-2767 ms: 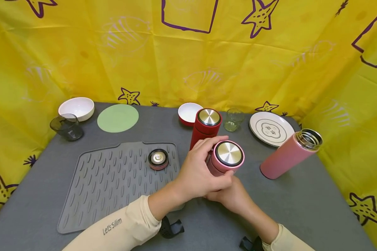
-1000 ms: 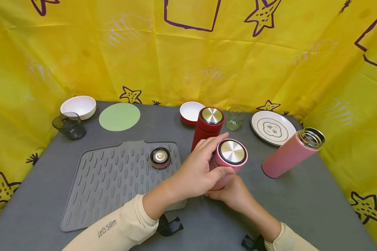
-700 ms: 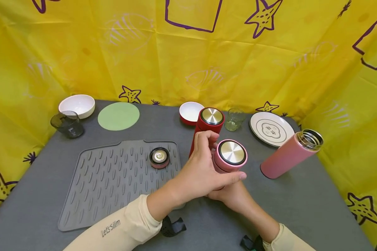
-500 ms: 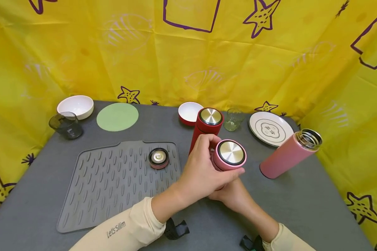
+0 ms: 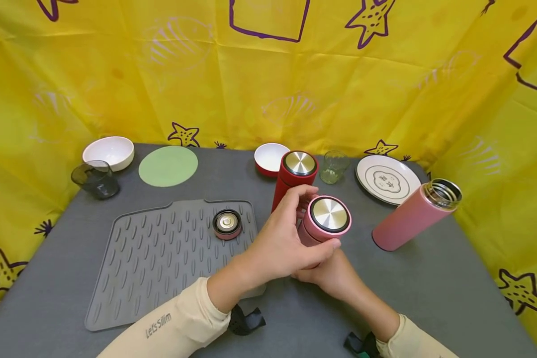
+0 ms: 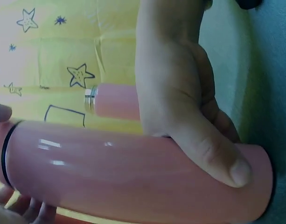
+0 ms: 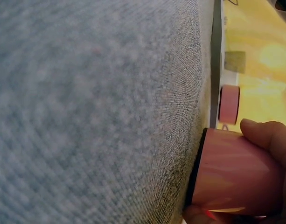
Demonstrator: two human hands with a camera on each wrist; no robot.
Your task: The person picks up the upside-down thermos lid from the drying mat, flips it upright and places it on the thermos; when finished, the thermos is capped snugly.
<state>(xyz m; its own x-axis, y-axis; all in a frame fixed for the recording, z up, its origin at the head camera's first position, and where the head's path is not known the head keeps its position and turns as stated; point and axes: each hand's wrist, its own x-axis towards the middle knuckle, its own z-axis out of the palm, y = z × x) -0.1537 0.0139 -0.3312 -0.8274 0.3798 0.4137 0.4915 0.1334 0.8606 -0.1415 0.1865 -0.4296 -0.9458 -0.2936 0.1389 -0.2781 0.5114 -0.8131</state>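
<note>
A pink thermos (image 6: 110,172) stands upright on the table near the middle, its lid (image 5: 328,214) with a brushed-metal top on its mouth. My left hand (image 5: 279,246) curls round the lid end, thumb in front and fingers behind. Low on the body, my right hand (image 5: 335,278) grips the thermos near its base, as the left wrist view shows. A red thermos (image 5: 292,181) with its lid on stands just behind. To the right, a second pink thermos (image 5: 409,219) stands with its mouth uncovered. An upturned pink lid (image 5: 227,224) lies on the grey mat (image 5: 161,258).
Along the back are a white bowl (image 5: 112,153), a dark glass (image 5: 96,180), a green round mat (image 5: 168,166), a red-and-white bowl (image 5: 268,160), a clear green glass (image 5: 334,167) and a white plate (image 5: 387,179). A yellow curtain (image 5: 259,89) encloses the grey table (image 5: 452,298).
My left fingers have loosened, shifted back and taken a fresh hold on the lid, with the thumb moving too. My right hand stays low on the thermos. The other things have not moved.
</note>
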